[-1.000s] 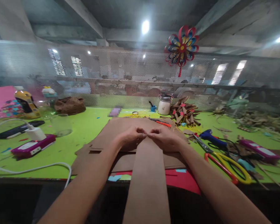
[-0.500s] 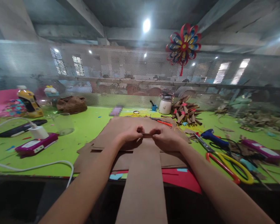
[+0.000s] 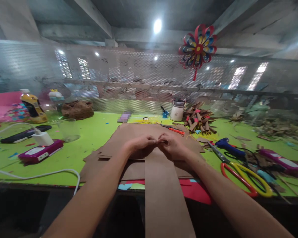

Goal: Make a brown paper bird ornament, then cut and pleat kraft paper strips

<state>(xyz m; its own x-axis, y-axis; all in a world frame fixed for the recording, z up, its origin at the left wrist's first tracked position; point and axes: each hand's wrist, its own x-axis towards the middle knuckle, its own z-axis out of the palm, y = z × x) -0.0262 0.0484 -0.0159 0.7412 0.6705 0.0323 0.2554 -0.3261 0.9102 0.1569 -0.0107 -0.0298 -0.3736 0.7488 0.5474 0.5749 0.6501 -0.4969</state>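
A long strip of brown kraft paper [image 3: 164,191] runs from the stacked sheets over the table's front edge toward me. My left hand [image 3: 145,142] pinches its far end from the left. From the right, my right hand [image 3: 171,144] grips the same end, and the fingertips of both hands nearly meet there. The edge between the fingers is mostly hidden. Under my hands lies a stack of brown paper sheets [image 3: 131,132]. Red-handled scissors [image 3: 176,130] rest on the stack's far side.
To the right lie large scissors [image 3: 245,178] with red and yellow handles, a blue glue gun [image 3: 229,147] and a purple power strip [image 3: 280,160]. Rolled paper pieces [image 3: 200,119] are heaped at the back. On the left are another power strip [image 3: 41,152], a clear cup [image 3: 69,130] and a yellow bottle [image 3: 33,107].
My hands have come closer together at the strip's far end. The strip's near part has swung to the right.
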